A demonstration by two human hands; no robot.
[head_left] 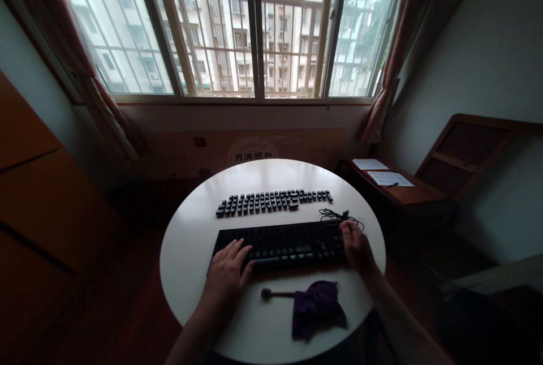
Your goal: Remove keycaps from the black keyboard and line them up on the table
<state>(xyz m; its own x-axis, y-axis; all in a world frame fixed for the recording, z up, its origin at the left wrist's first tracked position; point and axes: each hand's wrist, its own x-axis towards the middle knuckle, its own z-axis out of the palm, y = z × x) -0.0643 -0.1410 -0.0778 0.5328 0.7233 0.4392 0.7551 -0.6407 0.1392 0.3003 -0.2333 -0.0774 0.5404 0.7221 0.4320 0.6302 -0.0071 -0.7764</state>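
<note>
A black keyboard lies across the middle of a round white table. My left hand rests flat on the keyboard's left end, fingers stretched out. My right hand is at the keyboard's right end with its fingers curled at the top right corner, beside a coiled black cable; whether it grips anything is unclear. Rows of loose black keycaps are laid out on the table beyond the keyboard.
A small brush and a crumpled purple cloth lie near the table's front edge. A low wooden side table with papers stands at the right. A barred window and curtains fill the back wall.
</note>
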